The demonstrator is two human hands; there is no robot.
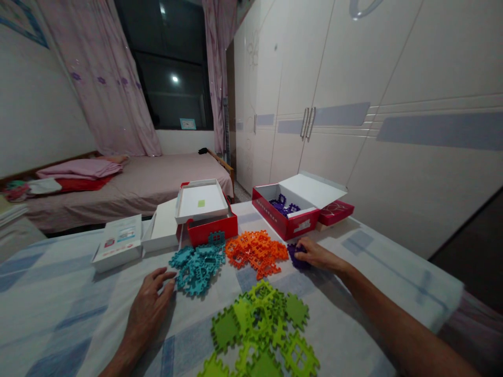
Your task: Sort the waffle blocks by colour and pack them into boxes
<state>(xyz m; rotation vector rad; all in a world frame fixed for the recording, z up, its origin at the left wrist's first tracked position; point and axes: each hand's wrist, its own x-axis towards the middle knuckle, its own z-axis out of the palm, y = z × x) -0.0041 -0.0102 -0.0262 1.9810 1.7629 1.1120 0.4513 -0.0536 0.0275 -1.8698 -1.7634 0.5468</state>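
My right hand is closed on purple interlocking tiles at the right of the orange pile; how many it grips is hard to make out. Resting on the cloth, my left hand has loosely bent fingers, apart and holding nothing, beside the teal interlocking tiles. Between the hands lies a heap of orange interlocking tiles. Nearer to me spreads a pile of green interlocking tiles, some solid and some with window cutouts. More purple tiles sit inside an open dark red box.
A red box with a white tray tilted on it stands at the back. White boxes are to its left. A flat crimson box lies behind the purple tiles' box. Beyond are a bed and wardrobe.
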